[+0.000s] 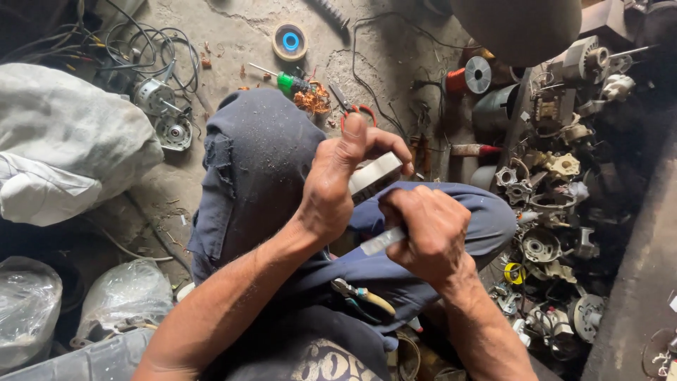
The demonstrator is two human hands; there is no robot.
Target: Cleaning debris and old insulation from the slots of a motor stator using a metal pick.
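- White tape makes up the roll [376,174] that the left hand [337,185] clamps between thumb and fingers, held on edge just above the lap, near the middle of the view.
- The right hand [427,233] sits at about four o'clock from the roll, fist closed around a pale strip [381,242] whose end pokes out toward eight o'clock; whether the strip joins the roll I cannot tell.
- The two hands are near each other but not touching, both over dark blue trousers [262,159]; one knee rises at eleven o'clock from the hands.
- Pliers with yellowish handles [363,294] lie on the lap at six o'clock from the hands.
- At twelve o'clock on the dusty concrete floor [233,35] rest a green-handled screwdriver [285,81], a tangle of copper wire [312,99] and red-handled pliers [356,109].
- Farther at twelve o'clock lies a round tape roll with a blue centre [290,41].
- At three o'clock a heap of grey motor housings and metal parts [557,204] covers the ground.
- At ten o'clock sit two small motors [163,109] amid black cables, with a white sack [63,141] at nine o'clock.
- Clear plastic bags [120,293] lie at eight o'clock.
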